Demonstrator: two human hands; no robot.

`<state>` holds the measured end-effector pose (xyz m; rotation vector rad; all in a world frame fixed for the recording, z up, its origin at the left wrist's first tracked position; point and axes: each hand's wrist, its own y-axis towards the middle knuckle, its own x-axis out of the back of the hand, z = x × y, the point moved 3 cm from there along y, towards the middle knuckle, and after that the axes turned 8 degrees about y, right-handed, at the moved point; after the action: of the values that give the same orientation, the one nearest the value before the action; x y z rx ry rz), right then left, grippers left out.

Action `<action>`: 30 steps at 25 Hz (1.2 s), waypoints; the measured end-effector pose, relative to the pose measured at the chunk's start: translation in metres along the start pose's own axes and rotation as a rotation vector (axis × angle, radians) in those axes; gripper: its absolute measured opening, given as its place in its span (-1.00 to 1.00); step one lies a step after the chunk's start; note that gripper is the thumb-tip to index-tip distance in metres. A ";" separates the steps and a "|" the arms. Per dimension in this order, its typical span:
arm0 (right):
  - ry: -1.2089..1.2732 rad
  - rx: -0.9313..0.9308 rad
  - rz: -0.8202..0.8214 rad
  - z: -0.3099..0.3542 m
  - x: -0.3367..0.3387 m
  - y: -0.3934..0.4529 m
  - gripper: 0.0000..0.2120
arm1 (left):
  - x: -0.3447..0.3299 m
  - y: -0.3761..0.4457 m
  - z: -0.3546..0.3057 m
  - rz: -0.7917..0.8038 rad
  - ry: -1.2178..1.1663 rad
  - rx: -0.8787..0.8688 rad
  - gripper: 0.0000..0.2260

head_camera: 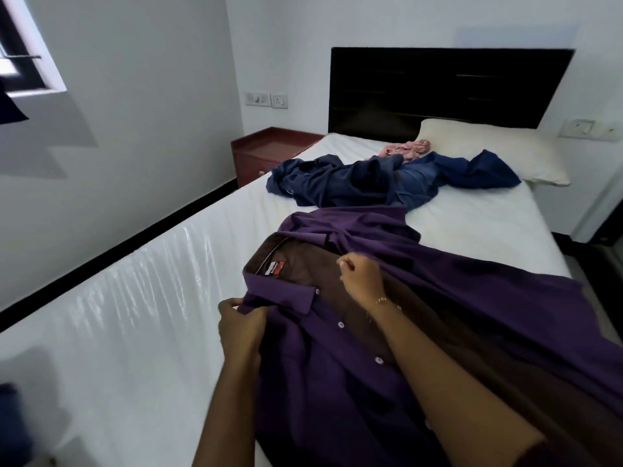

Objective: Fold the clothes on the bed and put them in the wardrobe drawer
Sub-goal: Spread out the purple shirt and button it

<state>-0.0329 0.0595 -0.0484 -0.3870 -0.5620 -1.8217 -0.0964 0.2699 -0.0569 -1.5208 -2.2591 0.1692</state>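
A purple button-up shirt (472,291) lies open on the white bed (135,315), its brown inner lining and red collar label facing up. My left hand (241,326) grips the left collar and front edge of the shirt. Near the collar opening, my right hand (360,278) pinches the right front edge with curled fingers. Further up the bed lies a crumpled pile of dark blue clothes (371,183), including jeans, with a pink garment (404,150) behind it.
A cream pillow (499,150) leans near the black headboard (438,85). A red-brown nightstand (266,153) stands left of the bed by the wall. A dark blue object (13,423) shows at the lower left edge. No wardrobe is in view.
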 end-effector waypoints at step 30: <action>-0.080 -0.220 0.718 -0.040 0.087 -0.190 -0.79 | -0.044 -0.095 0.014 0.335 0.823 -0.985 -0.78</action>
<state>-0.2400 0.0158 -0.0710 -0.7104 -0.2236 -1.1749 -0.1690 0.1941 -0.0503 -1.8681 -1.3973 -1.3862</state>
